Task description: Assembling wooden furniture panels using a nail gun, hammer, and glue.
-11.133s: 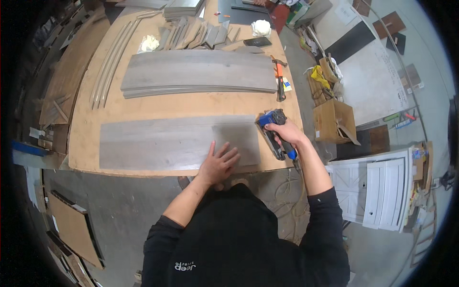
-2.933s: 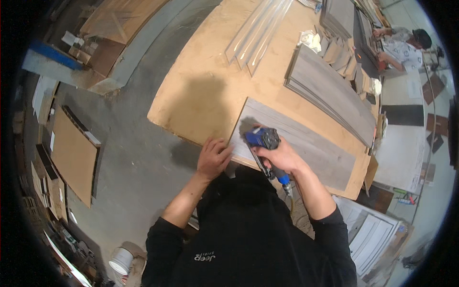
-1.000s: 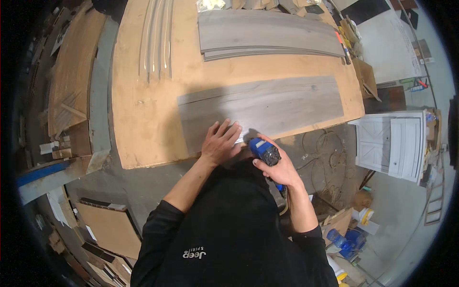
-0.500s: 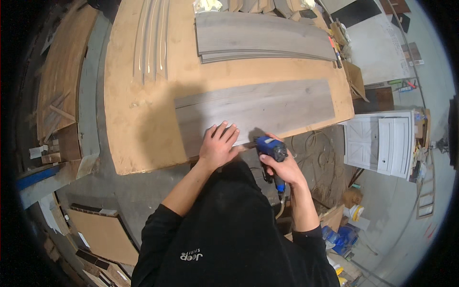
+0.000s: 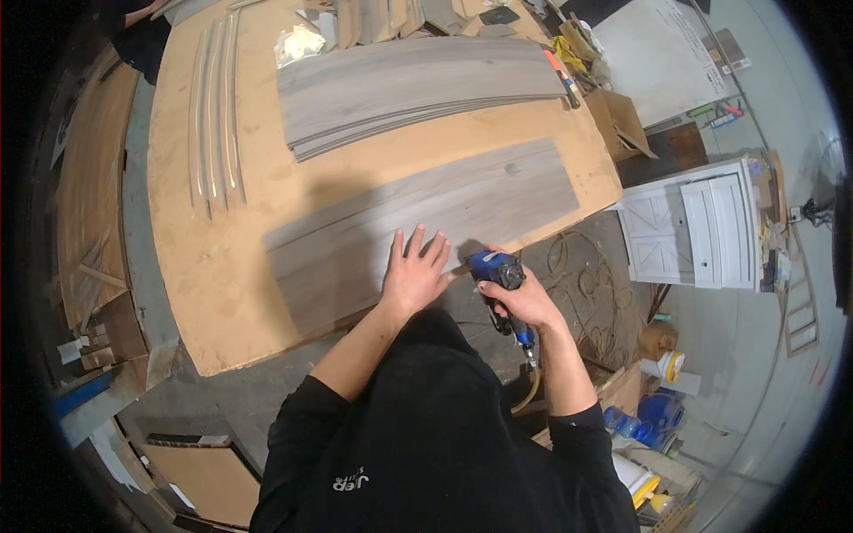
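A grey wood-look board (image 5: 498,195) lies flat along the near edge of the table. My left hand (image 5: 416,266) rests on it with the fingers spread, the thumb pointing toward the board's near edge. In my right hand (image 5: 530,300) is a blue and black air nailer (image 5: 499,269), gripped by its handle. Its nose is at the near edge of the board, close to my left thumb; whether it touches is hard to see. A tan air hose (image 5: 530,391) hangs from the bottom of the handle.
Behind the board lies a stack of similar grey boards (image 5: 426,80), with a marker (image 5: 569,89) at its right end. Thin strips (image 5: 213,115) with pale lines lie on the table's left. A white cabinet (image 5: 684,226) stands right; coiled hose (image 5: 582,284) covers some floor. Another person (image 5: 138,44) is far left.
The view has turned, so the table appears shifted left and tilted. Both my hands and the nailer have moved right along the board's near edge. The other person shows more at the far left.
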### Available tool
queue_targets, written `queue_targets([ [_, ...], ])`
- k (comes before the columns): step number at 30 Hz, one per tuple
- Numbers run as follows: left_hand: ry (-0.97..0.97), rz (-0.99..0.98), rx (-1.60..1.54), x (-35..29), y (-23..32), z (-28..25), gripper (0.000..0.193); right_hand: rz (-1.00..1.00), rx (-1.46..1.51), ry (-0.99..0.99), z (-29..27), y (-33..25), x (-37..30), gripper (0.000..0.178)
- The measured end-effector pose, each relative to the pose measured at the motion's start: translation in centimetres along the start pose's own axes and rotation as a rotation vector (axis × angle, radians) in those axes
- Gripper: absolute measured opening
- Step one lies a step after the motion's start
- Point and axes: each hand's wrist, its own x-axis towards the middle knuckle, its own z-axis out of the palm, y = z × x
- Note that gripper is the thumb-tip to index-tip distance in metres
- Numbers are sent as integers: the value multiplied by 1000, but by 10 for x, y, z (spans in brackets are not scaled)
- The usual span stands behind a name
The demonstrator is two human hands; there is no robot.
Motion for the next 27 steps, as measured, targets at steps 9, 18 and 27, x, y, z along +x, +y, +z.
queue_targets([
  [9, 24, -41, -97, 6, 3, 3, 55, -19, 96, -29, -17, -5, 2, 72],
  [18, 29, -79, -72, 9, 10, 3, 59, -18, 99, 88, -113, 8, 19, 71],
  [27, 17, -66, -7, 12, 13, 0, 66, -13, 54, -14, -136, 9, 33, 65],
])
